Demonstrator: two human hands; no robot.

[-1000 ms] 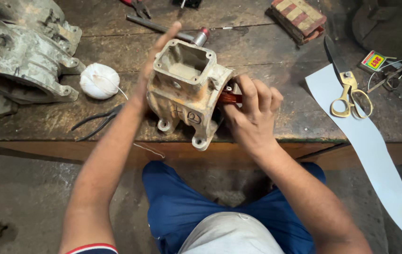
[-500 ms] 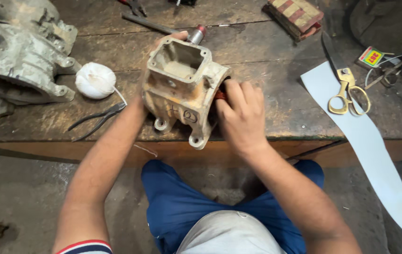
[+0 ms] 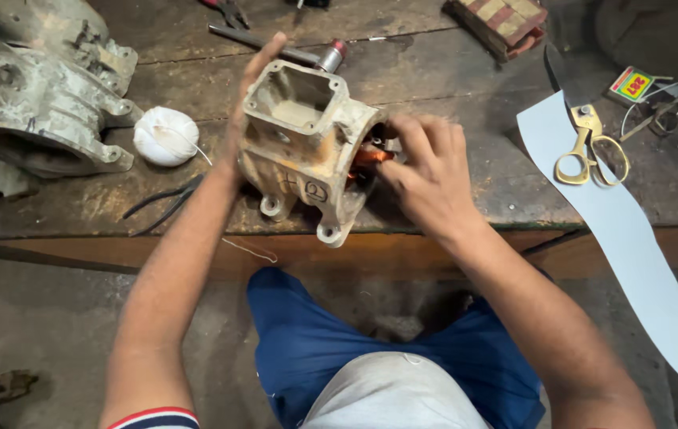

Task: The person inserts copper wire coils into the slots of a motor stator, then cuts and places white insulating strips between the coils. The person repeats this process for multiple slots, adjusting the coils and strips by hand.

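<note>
- The motor housing (image 3: 307,151), a worn cream-coloured casting with an open rectangular box on top, stands at the near edge of the wooden surface (image 3: 450,87), tilted slightly with its open end facing the person's right.
- Left hand (image 3: 248,111): flat and spread against the far-left side of the housing, fingers extended upward past the box opening, palm pressed to the casting. It braces, it does not grip.
- Right hand (image 3: 426,171): at the open end of the housing, fingers curled and bunched toward the copper windings (image 3: 371,157) visible inside. The fingertips appear to be working at the coil; whether they pinch a wire cannot be told, as the knuckles hide the contact.
- Judgement on the step: handling the windings well calls for steady counter-pressure from the left palm so the housing does not rock on its feet, and light, even finger pressure on the copper, since the enamel and thin strands are easily scraped against the casting edge.
- Left forearm runs straight up from the lap to the housing; right forearm comes in diagonally, wrist bent inward.
- Left of the housing lie a white ball of thread (image 3: 166,137) and a larger grey casting (image 3: 37,111); well to its right, yellow-handled scissors (image 3: 591,151) rest on a pale paper strip (image 3: 633,238).
</note>
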